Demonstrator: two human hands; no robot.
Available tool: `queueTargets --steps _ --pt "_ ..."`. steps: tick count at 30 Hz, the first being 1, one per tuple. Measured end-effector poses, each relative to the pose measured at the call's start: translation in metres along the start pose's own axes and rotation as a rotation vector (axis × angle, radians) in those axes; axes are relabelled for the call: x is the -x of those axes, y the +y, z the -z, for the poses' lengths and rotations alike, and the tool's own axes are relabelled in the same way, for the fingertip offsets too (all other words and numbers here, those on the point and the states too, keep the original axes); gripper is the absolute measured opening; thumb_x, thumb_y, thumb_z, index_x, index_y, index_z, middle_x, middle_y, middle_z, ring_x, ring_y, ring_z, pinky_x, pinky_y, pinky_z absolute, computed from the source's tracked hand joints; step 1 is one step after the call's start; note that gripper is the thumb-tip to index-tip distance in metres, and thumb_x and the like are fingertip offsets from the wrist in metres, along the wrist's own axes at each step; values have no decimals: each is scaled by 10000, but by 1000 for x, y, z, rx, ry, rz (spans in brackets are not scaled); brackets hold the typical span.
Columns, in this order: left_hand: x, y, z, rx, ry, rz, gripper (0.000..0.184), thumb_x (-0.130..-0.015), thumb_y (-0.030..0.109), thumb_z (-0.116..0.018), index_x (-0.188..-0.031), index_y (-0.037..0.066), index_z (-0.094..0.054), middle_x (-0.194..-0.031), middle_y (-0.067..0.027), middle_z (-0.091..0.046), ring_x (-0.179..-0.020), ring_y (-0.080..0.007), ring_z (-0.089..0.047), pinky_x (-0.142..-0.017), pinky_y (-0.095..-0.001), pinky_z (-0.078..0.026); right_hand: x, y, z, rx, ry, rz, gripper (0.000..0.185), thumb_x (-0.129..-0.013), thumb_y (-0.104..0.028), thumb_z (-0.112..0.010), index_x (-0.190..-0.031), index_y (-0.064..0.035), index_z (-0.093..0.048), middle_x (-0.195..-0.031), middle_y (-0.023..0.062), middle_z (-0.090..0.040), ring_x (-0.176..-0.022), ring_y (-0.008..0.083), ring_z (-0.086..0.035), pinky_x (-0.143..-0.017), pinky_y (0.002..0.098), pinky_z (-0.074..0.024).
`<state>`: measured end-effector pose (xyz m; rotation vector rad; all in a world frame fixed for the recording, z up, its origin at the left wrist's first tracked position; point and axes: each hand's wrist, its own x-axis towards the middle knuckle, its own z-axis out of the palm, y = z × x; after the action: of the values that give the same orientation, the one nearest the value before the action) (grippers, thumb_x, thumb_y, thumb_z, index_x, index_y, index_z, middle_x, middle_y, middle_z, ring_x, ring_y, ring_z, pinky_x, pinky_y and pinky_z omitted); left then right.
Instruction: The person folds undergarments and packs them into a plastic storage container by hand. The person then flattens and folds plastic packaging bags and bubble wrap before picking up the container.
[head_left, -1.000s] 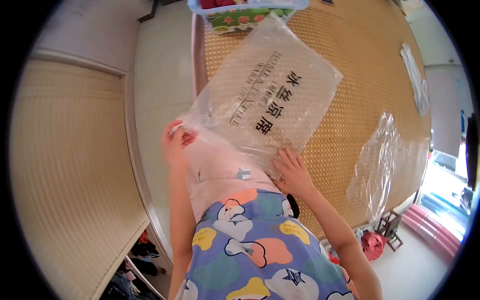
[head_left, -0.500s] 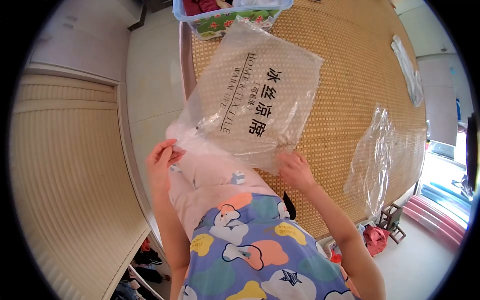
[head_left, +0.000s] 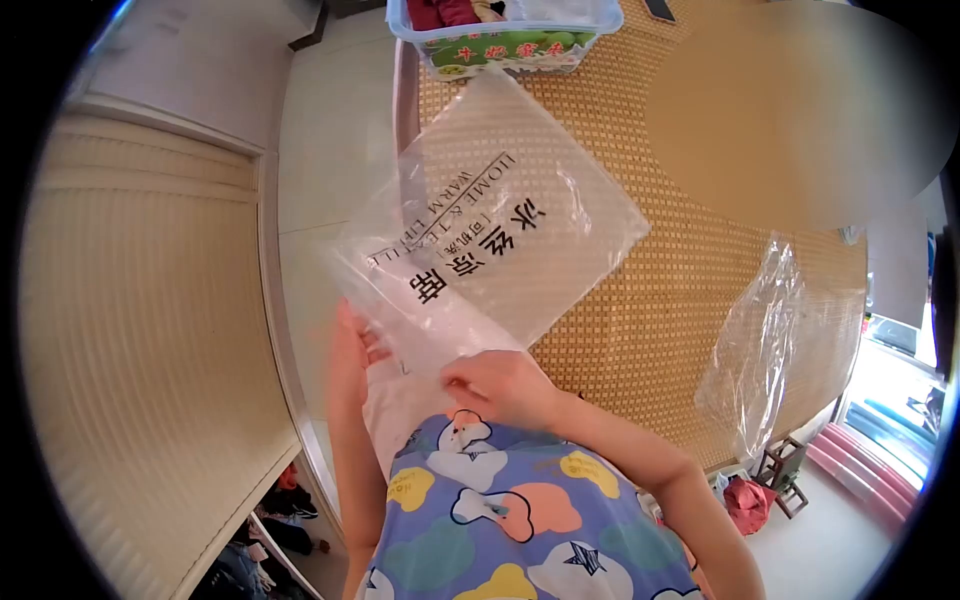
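Note:
A clear plastic bag [head_left: 560, 210] printed with black lettering lies slanted over the woven mat and my lap. At its lower left edge my left hand [head_left: 352, 350] is smeared by motion. Its fingers look apart and touch the plastic. My right hand [head_left: 505, 388] is closed over my lap at the bag's lower corner, with thumb and fingers pinched on the plastic. Part of the bag's near edge is hard to make out against my pale pink trousers [head_left: 445, 320].
The woven mat [head_left: 620, 345] covers the surface ahead. At its far edge stands a blue-rimmed tub [head_left: 505, 30] holding cloth items. Another crumpled clear plastic sheet [head_left: 765, 340] lies at the right. A large blurred patch hides the upper right. A small wooden stool [head_left: 782, 470] stands on the floor.
The bag has turned and shifted left and toward me. My right hand has moved left across my lap, while my left hand has moved slightly right and its fingers have spread.

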<state>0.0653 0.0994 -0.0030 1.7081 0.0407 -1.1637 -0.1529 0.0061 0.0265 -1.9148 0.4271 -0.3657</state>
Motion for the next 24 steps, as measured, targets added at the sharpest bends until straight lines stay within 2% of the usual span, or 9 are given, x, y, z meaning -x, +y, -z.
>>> queueTargets --steps 2,5,7,9,10,13,16,21,24 --pt "14 1 -3 -237 -1 -73 669 -880 338 -566 -1384 17 -265 -944 -116 -607 -789 -155 -613 -616 -276 -495 -4 1 -5 -55 -72 88 351 -716 -145 -706 -1030 -74 -567 -1031 81 -625 -953 246 -600 -758 331 -499" --pt "21 2 -4 -430 29 -114 623 -849 248 -605 -1358 20 -326 -813 -87 -621 -641 -115 -598 -535 -242 -474 1 20 10 120 -25 84 330 -756 -178 -652 -1051 -72 -548 -1098 99 -580 -1021 280 -550 -852 388 -454" --pt "22 0 0 -483 12 -130 595 -840 205 -609 -1342 12 -356 -746 -76 -621 -591 -105 -587 -505 -234 -465 18 50 17 295 -117 -37 395 -756 -161 -637 -1128 -76 -535 -1190 108 -541 -1097 296 -503 -919 396 -415" --pt "22 -5 5 -517 -50 -164 575 -840 184 -601 -1332 -4 -372 -706 -75 -617 -583 -110 -581 -491 -238 -462 31 68 31 368 -312 -387 450 -722 -121 -653 -1154 -86 -534 -1210 108 -529 -1117 302 -491 -958 404 -385" --pt "18 -10 11 -494 -41 -187 585 -847 169 -586 -1348 -4 -338 -780 -93 -629 -623 -126 -599 -505 -246 -469 37 77 38 405 -405 -562 480 -704 -101 -661 -1167 -91 -534 -1220 107 -522 -1127 305 -485 -977 409 -370" --pt "10 -17 28 -386 -25 -209 606 -859 134 -552 -1378 -7 -272 -922 -128 -653 -699 -157 -633 -532 -261 -485 54 102 46 787 -21 -185 491 -683 -67 -635 -1165 -107 -544 -1182 96 -539 -1128 294 -466 -957 415 -365" --pt "24 -6 40 -287 27 -148 630 -845 130 -560 -1377 -31 -263 -900 -125 -638 -679 -156 -623 -527 -257 -492 34 114 47 937 119 -267 478 -663 -28 -610 -1131 -109 -560 -1106 67 -563 -1065 273 -485 -901 409 -377" --pt "49 7 26 -587 -72 36 661 -837 108 -572 -1382 -47 -232 -920 -143 -643 -685 -174 -628 -560 -270 -520 21 124 57 945 119 -143 379 -653 -29 -628 -1023 -108 -600 -929 37 -578 -943 238 -513 -842 396 -376" --pt "45 -16 36 -575 -104 18 639 -834 77 -566 -1374 -50 -249 -923 -161 -643 -689 -180 -634 -575 -271 -530 21 111 69 905 166 -29 292 -640 -47 -651 -926 -100 -616 -841 32 -571 -885 229 -524 -809 383 -382"
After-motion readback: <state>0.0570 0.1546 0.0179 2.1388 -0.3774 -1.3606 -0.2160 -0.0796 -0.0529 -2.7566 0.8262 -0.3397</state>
